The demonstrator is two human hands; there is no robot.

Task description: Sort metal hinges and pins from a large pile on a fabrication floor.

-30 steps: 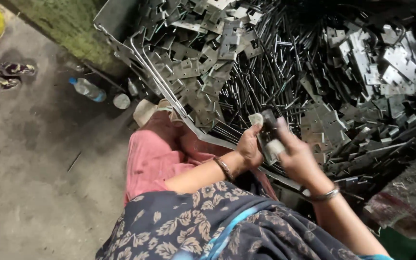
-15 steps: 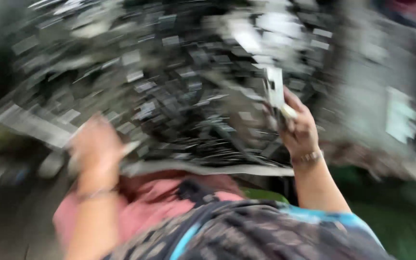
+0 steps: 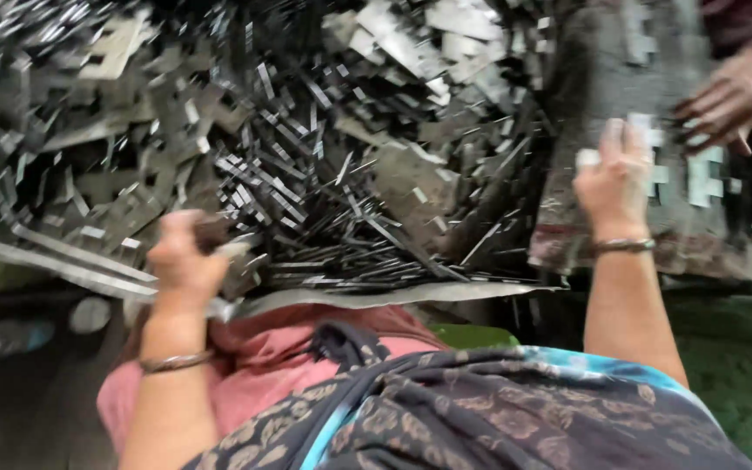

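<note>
A big heap of flat metal stampings and thin strips (image 3: 324,174) fills a shallow metal tray (image 3: 393,296) in front of me. My left hand (image 3: 186,261) is a closed fist at the tray's near left rim, with a small dark metal piece (image 3: 211,231) sticking out of its top. My right hand (image 3: 615,183) reaches out to the right over a grey cloth-covered surface (image 3: 594,78). It is seen from the back, with a pale metal piece (image 3: 587,158) at its fingertips. Motion blur softens both hands.
Another person's hand (image 3: 728,96) hovers at the top right over the same grey surface, beside several pale stamped plates (image 3: 702,178). My pink and dark patterned clothes (image 3: 446,400) fill the bottom. Green ground (image 3: 741,383) lies at the lower right.
The view has swung to the right. My hands were together over the heap; now they are far apart, the right one out over the grey surface and the left back at the tray's rim.
</note>
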